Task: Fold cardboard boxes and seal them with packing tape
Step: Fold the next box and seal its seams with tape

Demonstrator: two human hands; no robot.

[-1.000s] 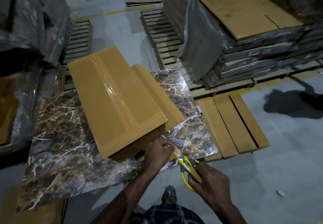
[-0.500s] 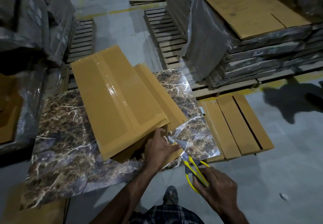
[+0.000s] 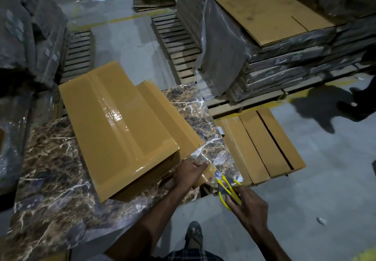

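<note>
Wearing a dark checked cloth garment (image 3: 191,256). Just above the garment: one foot in a dark open-toe rubber sandal (image 3: 194,232), toes showing. Left hand (image 3: 188,174), right hand (image 3: 251,205) and forearms (image 3: 154,216) bare, flanking the garment.

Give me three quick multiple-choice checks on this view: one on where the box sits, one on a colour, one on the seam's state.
1. The box lies on: A the marbled slab; B the bare floor; C a wooden pallet.
2. The handles of the scissors are: A red; B yellow; C blue.
3. The box's top seam is: A gaping; B stapled; C covered with tape.
Answers: 1 A, the slab's veined surface shows all around the box. 2 B, bright yellow loops show by the blades. 3 C, a glossy band runs along the seam.
</note>
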